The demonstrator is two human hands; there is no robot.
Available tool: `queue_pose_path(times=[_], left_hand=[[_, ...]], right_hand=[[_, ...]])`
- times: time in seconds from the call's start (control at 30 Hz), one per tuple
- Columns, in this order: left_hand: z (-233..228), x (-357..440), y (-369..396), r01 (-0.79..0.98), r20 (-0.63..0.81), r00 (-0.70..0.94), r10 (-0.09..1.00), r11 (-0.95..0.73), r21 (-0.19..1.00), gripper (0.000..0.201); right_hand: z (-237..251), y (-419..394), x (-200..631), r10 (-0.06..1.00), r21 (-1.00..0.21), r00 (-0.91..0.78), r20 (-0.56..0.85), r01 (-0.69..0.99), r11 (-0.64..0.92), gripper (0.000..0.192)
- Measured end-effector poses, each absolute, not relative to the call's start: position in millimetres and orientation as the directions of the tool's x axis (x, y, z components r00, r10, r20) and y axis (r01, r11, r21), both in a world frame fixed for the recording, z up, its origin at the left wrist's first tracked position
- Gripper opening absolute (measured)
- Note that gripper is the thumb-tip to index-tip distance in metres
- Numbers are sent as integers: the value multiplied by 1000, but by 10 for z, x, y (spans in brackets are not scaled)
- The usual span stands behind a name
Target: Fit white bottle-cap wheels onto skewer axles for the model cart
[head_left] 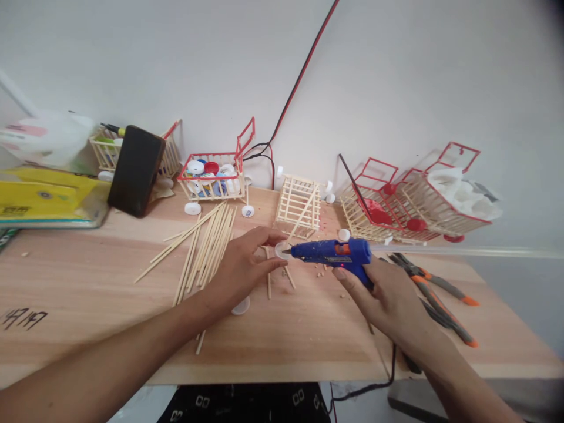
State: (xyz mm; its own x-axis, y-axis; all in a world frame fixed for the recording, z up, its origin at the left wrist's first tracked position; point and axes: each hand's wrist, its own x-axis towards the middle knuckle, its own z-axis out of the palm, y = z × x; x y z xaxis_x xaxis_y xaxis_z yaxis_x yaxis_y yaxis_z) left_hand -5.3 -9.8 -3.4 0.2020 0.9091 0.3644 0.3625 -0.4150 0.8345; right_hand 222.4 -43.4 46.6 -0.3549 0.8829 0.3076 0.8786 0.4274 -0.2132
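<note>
Left forearm reaching in from the lower left, bare, angled up toward the middle. Left hand (pixel 242 267) palm down, fingers curled, thumb and forefinger pinched together at the tips (something small and round between them). Right forearm entering from the lower right. Right hand (pixel 388 296) wrapped around a grip, knuckles up, wrist slightly bent.

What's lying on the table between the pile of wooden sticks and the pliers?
In the head view, the left hand pinching a white cap, the right hand holding the blue glue gun, and a few loose sticks.
</note>
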Motion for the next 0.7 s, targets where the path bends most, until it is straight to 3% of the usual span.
queue_pose_path(times=[0.7], left_hand=[[3,-40,-118,367,358,178,917,-399,841,34]], right_hand=[[588,-449,2129,873,-197,-384,301,871,451,29]])
